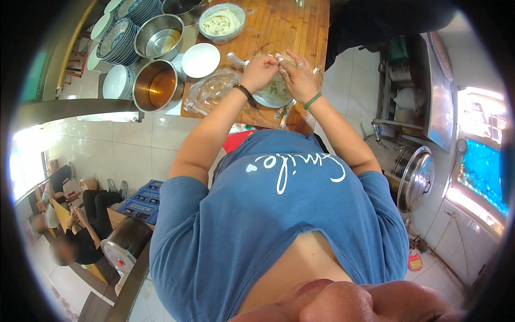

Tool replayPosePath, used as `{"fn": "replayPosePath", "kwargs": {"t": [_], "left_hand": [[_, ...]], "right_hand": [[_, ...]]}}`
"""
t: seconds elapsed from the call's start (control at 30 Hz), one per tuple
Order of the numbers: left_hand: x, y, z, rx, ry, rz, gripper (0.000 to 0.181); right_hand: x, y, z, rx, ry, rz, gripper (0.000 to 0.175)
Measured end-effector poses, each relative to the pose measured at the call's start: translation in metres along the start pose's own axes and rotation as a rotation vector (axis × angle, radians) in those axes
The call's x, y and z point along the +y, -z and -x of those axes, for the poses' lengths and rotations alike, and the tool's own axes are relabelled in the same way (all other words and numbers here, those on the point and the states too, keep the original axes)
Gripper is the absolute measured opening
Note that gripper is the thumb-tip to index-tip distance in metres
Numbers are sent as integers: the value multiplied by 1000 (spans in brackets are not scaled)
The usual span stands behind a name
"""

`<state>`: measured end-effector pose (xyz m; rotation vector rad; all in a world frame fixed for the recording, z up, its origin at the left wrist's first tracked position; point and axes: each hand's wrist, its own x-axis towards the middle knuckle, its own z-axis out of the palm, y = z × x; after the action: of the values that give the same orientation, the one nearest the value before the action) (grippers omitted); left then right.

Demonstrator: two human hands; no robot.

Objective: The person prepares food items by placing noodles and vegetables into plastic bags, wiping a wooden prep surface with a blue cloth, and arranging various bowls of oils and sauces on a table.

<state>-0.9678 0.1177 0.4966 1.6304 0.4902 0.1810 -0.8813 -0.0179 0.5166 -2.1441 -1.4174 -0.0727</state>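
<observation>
My left hand (261, 71), with a dark braided bracelet at the wrist, meets my right hand (298, 78) above a bowl (268, 101). A ring and a green bracelet are on the right hand and wrist. The fingertips of both are bent close together; whether something small is pinched between them cannot be made out. Pale green shredded food (277, 89) fills the bowl, partly hidden by the hands. Beside my left wrist lies a crumpled clear plastic bag (213, 89) on the wooden board (277, 26).
Left of the board stand a white bowl (200, 60), a steel pot of amber liquid (159, 86), another steel pot (159, 37) and stacked plates (118, 40). A plastic-lined bowl of pale strips (222, 22) is farther up. A person in dark clothes (90, 241) sits at lower left.
</observation>
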Motion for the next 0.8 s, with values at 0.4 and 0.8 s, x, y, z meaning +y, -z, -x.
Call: {"fn": "replayPosePath", "kwargs": {"t": [0.4,0.8], "left_hand": [[-9,4,-9,75,-30,-80,18],[-7,29,-34,12,265,969,10]], "right_hand": [[0,-20,13,-27,-54,-81,32],[16,-1,45,108,-627,-1101,16]]}}
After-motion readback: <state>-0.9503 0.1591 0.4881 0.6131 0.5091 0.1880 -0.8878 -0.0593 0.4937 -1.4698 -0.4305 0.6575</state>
